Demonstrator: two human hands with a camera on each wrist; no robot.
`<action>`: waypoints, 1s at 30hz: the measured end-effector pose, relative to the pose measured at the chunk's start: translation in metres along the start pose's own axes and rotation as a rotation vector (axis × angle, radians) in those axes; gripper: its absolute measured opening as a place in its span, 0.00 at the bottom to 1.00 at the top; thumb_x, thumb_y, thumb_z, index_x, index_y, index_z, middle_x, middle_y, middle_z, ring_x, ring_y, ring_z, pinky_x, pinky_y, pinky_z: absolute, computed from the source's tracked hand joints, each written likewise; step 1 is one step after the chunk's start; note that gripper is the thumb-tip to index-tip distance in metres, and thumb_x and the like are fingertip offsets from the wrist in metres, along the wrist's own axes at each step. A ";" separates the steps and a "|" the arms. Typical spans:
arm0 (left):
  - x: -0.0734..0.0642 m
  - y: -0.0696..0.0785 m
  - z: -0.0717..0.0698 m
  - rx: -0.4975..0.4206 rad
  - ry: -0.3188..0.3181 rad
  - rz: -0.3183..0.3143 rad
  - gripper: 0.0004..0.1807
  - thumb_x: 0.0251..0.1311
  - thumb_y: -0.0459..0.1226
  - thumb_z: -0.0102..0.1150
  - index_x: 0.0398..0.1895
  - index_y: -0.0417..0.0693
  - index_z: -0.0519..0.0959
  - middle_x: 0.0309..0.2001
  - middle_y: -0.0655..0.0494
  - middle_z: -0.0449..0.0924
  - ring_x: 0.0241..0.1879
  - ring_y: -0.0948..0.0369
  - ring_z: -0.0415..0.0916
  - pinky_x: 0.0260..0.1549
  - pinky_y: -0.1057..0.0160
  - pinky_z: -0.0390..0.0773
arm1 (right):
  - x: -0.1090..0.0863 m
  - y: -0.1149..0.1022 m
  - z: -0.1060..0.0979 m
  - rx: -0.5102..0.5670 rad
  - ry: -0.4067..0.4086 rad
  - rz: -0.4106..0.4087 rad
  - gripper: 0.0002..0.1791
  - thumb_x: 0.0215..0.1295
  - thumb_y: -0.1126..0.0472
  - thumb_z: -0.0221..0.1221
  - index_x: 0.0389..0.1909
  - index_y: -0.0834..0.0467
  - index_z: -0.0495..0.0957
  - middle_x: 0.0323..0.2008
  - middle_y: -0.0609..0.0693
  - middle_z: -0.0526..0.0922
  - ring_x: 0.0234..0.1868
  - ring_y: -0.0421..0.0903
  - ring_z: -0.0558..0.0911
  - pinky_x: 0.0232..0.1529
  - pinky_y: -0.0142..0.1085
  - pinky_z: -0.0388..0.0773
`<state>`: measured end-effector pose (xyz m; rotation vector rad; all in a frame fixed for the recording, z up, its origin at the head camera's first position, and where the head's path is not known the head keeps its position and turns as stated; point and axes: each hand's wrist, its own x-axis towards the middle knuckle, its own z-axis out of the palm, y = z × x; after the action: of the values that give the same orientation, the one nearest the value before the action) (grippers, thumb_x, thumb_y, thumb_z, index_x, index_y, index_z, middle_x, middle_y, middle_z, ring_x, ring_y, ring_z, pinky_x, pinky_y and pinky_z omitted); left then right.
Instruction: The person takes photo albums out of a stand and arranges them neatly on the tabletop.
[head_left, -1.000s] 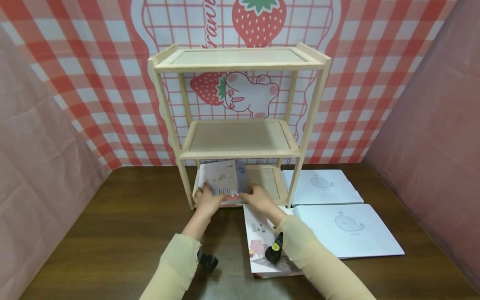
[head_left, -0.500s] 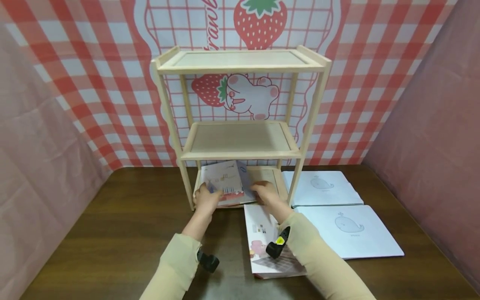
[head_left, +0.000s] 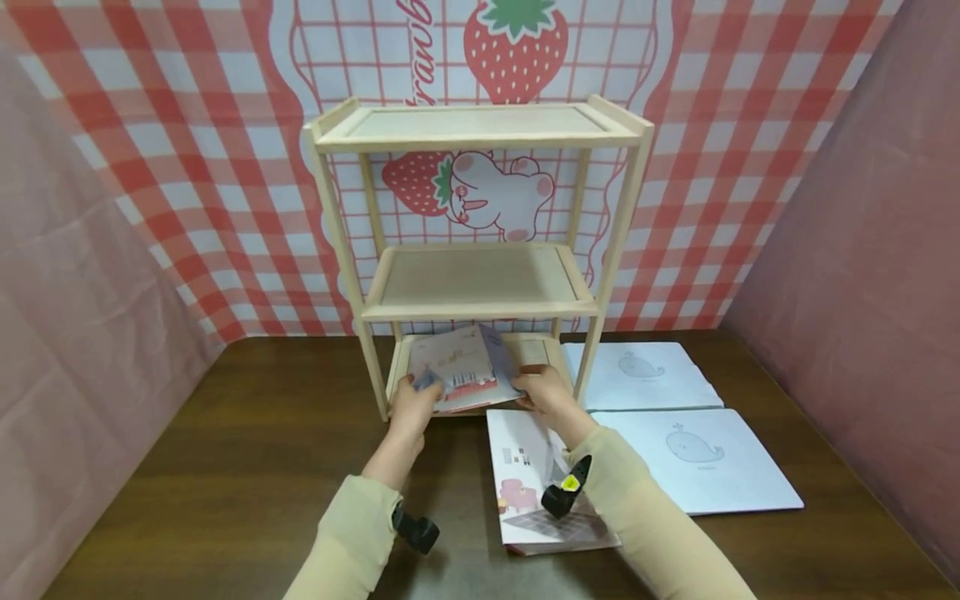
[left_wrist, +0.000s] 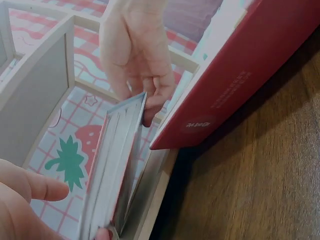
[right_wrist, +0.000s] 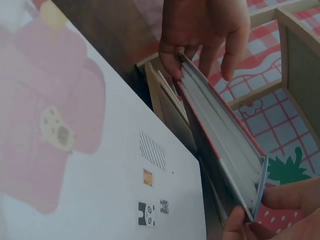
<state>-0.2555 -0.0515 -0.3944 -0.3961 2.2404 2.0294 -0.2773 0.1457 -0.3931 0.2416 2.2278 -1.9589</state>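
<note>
On the bottom tier of a small wooden shelf (head_left: 480, 310), my two hands hold a book (head_left: 457, 360) with a pale cover and a grey-blue strip on the right. My left hand (head_left: 411, 410) grips its left edge. At the lower right corner my right hand (head_left: 551, 398) pinches it between thumb and fingers. Both wrist views show the page edges of the book (right_wrist: 222, 127) tilted, its near edge raised off the tier. In the left wrist view, the right hand (left_wrist: 140, 55) curls its fingertips under the far corner.
A white-and-pink book (head_left: 521, 483) with a red underside lies before the shelf, under my right forearm. To its right is an open sketchbook (head_left: 731, 479) with whale drawings. A checked cloth (head_left: 187, 167) hangs behind, and pink cloth (head_left: 862, 275) flanks the table.
The book has shifted slightly right and toward me, and its near edge has come up. My right hand has moved right with its corner; my left hand has moved slightly.
</note>
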 end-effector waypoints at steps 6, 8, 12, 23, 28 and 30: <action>0.002 -0.003 -0.002 -0.083 -0.028 -0.024 0.36 0.61 0.36 0.45 0.68 0.31 0.43 0.68 0.33 0.44 0.60 0.43 0.58 0.61 0.46 0.56 | -0.006 0.003 -0.006 0.125 -0.013 0.027 0.27 0.63 0.69 0.49 0.61 0.75 0.57 0.55 0.68 0.64 0.21 0.36 0.71 0.28 0.25 0.73; 0.003 -0.005 -0.003 -0.094 -0.021 -0.014 0.33 0.62 0.35 0.44 0.66 0.27 0.46 0.64 0.32 0.52 0.57 0.44 0.63 0.58 0.49 0.63 | -0.010 0.004 -0.007 0.178 -0.018 0.047 0.27 0.63 0.68 0.49 0.61 0.74 0.57 0.49 0.64 0.67 0.21 0.35 0.72 0.28 0.24 0.74; 0.007 -0.011 -0.004 -0.148 -0.021 -0.006 0.29 0.62 0.31 0.41 0.64 0.24 0.51 0.55 0.31 0.64 0.43 0.51 0.73 0.47 0.57 0.75 | -0.017 0.007 -0.008 0.369 -0.058 0.091 0.25 0.65 0.68 0.48 0.60 0.74 0.58 0.37 0.55 0.71 0.26 0.37 0.75 0.32 0.25 0.76; 0.006 -0.017 -0.007 -0.260 -0.097 -0.034 0.26 0.60 0.28 0.37 0.60 0.22 0.53 0.44 0.40 0.65 0.37 0.57 0.70 0.51 0.49 0.71 | -0.039 0.016 -0.007 0.474 -0.141 0.049 0.27 0.69 0.69 0.41 0.65 0.75 0.46 0.39 0.51 0.69 0.34 0.35 0.72 0.42 0.24 0.74; 0.004 -0.019 -0.009 -0.269 -0.122 -0.031 0.21 0.58 0.28 0.38 0.54 0.24 0.58 0.40 0.44 0.66 0.34 0.59 0.69 0.46 0.51 0.73 | -0.046 0.022 -0.007 0.474 -0.114 0.063 0.27 0.69 0.68 0.41 0.66 0.73 0.47 0.44 0.54 0.66 0.36 0.36 0.71 0.43 0.24 0.73; 0.004 -0.020 -0.010 -0.268 -0.126 -0.032 0.20 0.58 0.28 0.38 0.53 0.24 0.59 0.39 0.45 0.66 0.34 0.59 0.68 0.44 0.53 0.73 | -0.047 0.023 -0.006 0.464 -0.101 0.061 0.27 0.68 0.69 0.42 0.65 0.74 0.49 0.42 0.54 0.67 0.36 0.36 0.71 0.43 0.25 0.74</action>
<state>-0.2527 -0.0632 -0.4139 -0.3120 1.8843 2.2752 -0.2265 0.1543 -0.4041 0.2552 1.6590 -2.3699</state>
